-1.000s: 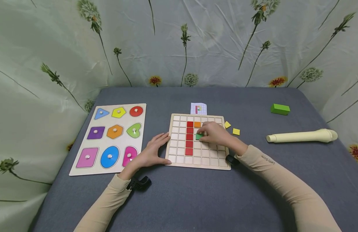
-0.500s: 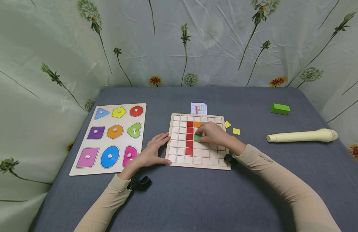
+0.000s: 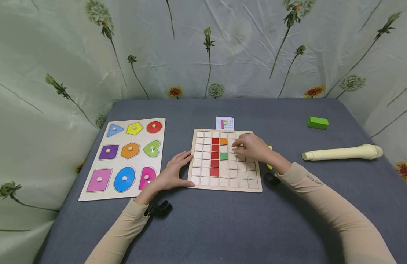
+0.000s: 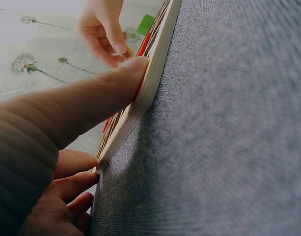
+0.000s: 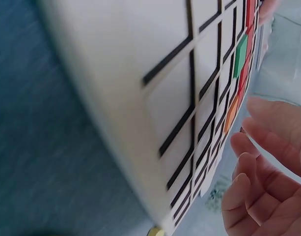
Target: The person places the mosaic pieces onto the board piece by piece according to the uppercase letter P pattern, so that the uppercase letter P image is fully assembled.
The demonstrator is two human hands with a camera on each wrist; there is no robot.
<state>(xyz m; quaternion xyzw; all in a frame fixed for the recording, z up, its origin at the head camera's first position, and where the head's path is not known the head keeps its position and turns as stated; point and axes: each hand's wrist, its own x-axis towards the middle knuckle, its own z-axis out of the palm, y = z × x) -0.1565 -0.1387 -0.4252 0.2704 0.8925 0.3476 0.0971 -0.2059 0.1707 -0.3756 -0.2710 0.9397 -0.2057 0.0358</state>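
A wooden grid board (image 3: pixel 233 184) lies on the table, with a column of red tiles (image 3: pixel 215 156), an orange tile (image 3: pixel 224 141) and a green tile (image 3: pixel 223 156) in its cells. My left hand (image 3: pixel 173 173) touches the board's left side, thumb on the near corner and fingers along the edge. Over the right part of the board hovers my right hand (image 3: pixel 251 146); its fingers are loosely bent, and the right wrist view shows nothing held between them. Bits of yellow tile (image 3: pixel 270 166) show beside the right wrist, partly hidden by it.
A printed pattern card (image 3: pixel 224 123) lies behind the board. To the left is a knobbed shape puzzle (image 3: pixel 124 161). On the right are a green block (image 3: pixel 317 123) and a cream microphone-shaped object (image 3: pixel 342 153). A patterned cloth hangs behind the table.
The right hand has let go of the green tile, which now lies in a cell beside the red column, and has moved right. The left hand stays put.
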